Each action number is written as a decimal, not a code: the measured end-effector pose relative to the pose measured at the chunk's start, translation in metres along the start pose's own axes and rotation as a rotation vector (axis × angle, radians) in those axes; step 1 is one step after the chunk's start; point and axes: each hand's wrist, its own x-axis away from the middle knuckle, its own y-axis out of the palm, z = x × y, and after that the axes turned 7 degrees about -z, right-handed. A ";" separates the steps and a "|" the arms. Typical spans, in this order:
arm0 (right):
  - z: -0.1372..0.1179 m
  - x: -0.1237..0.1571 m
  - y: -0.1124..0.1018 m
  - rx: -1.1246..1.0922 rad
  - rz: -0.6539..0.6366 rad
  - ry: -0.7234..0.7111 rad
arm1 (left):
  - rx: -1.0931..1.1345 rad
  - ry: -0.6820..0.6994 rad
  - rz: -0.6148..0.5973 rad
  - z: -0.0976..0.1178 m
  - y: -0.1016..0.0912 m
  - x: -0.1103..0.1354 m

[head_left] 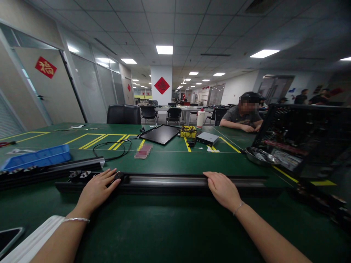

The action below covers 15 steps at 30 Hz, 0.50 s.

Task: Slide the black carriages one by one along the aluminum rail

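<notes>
"Metal rail point(170, 180) with black edges, where does it lie?"

"Across the green surface point(175, 160), just in front of the person."

"And the hands?"

"Left hand point(97, 188) touches a black fitting point(120, 176) on the rail, its fingers point(109, 176) a little apart. Right hand point(222, 189) lies flat on the rail, fingers close together, not clamped."

"Anything near?"

"Blue plastic tray point(37, 157), farther left."
</notes>
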 end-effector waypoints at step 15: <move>0.002 0.000 0.002 0.011 0.023 -0.012 | 0.006 0.017 -0.027 -0.002 0.001 -0.001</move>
